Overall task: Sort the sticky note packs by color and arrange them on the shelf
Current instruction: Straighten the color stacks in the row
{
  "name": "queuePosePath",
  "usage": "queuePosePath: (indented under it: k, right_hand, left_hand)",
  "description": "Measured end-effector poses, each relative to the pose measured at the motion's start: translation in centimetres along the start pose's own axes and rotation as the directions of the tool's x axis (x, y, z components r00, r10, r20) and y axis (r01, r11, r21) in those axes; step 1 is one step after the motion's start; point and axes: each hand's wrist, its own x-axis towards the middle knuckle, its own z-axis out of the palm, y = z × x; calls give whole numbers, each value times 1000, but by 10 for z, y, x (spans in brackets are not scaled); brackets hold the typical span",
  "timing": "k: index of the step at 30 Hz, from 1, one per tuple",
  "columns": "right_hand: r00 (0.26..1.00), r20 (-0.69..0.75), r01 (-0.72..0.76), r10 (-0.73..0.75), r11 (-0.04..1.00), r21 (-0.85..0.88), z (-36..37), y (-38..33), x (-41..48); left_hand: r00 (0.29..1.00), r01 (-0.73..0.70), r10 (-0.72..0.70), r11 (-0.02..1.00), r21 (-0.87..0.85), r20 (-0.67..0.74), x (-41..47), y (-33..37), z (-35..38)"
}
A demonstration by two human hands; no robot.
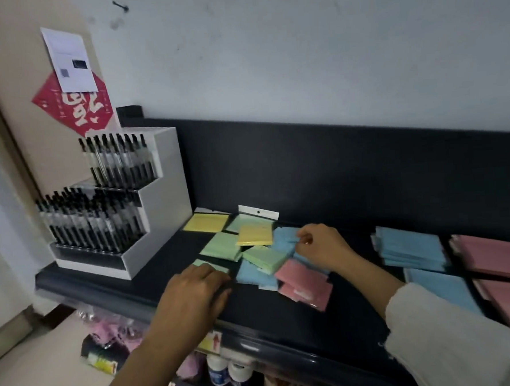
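Blue pack sat mid shelf, pinched by the right hand; blue stack lay toward the shelf's right end, nearer that hand, while the left hand rested loosely on a green pack.

Left hand covers the near part of a green pack; whether its fingers grip the pack cannot be told. Right hand hides one corner of the blue pack it pinches. Pink stack and white sleeve are cut off by the right edge. Blue stack and pens are blurred. Goods on the level below are blurred, labels illegible; print on the wall notice is too small to read
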Motion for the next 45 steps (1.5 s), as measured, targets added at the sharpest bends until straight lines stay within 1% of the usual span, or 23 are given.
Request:
queuePosePath:
  k: [2, 7, 10, 13, 15, 17, 19, 22, 25, 27, 29, 31, 33, 36, 41, 43, 45]
  right_hand:
    - [1000, 14, -8, 8, 1000, 2, 10, -11, 6]
    - [999, 32, 16, -15, 999, -27, 28, -31, 22]
    - [996, 78, 40, -33, 995, -92, 37, -38, 37]
    - [993, 103, 59, -50, 995, -80, 45, -45, 57]
    - [987, 151, 74, -58, 992, -100, 50, -49, 68]
    - [971, 229, 127, -74, 966, -226, 58, -51, 76]
    - [968, 229, 181, -106, 923, -341, 65, -49, 82]
    - [972, 168, 217, -162, 892, -396, 70, -46, 87]
    - [958, 168, 284, -231, 829, -481, 74, -47, 83]
    - [946, 174, 326, -275, 793, -514, 77, -46, 82]
    - [936, 175, 350, -304, 776, -524, 80, -44, 82]
    - [934, 156, 354, -322, 776, -522, 81, -42, 84]
    - [935, 132, 347, -329, 775, -528, 81, -42, 86]
    - [943, 114, 324, -312, 786, -527, 80, -45, 86]
    - [980, 96, 200, -175, 862, -466, 76, -48, 88]
    - [987, 103, 157, -125, 889, -429, 75, -47, 90]
    - [990, 115, 125, -88, 917, -379, 72, -47, 90]
  left_hand:
    - [999, 9, -9, 1000, 6, 36, 4, -18, 1]
    - [995, 59, -58, 998, -2, 75, 14, -47, 10]
    - [994, 77, -76, 997, -9, 82, 19, -55, 17]
    - [991, 102, -101, 995, -3, 93, 24, -61, 21]
    - [989, 113, -111, 994, -11, 94, 31, -65, 21]
    - [987, 118, -114, 993, -29, 112, 41, -68, 21]
    - [987, 91, -85, 995, -38, 133, 54, -68, 22]
    - [970, 63, -55, 998, -25, 237, 78, -61, 30]
    - [932, 60, -50, 998, -17, 360, 100, -55, 44]
    - [913, 94, -73, 995, -33, 402, 111, -55, 50]
    - [905, 100, -88, 995, -9, 417, 118, -55, 51]
    - [914, 79, -84, 996, 29, 397, 121, -53, 51]
    - [940, 65, -72, 997, 33, 335, 121, -53, 51]
    - [967, 82, -85, 996, 23, 240, 120, -56, 53]
    - [991, 87, -86, 996, -6, 107, 122, -64, 54]
    - [992, 97, -93, 994, -44, 90, 125, -71, 53]
    - [989, 102, -95, 993, -54, 112, 125, -76, 51]
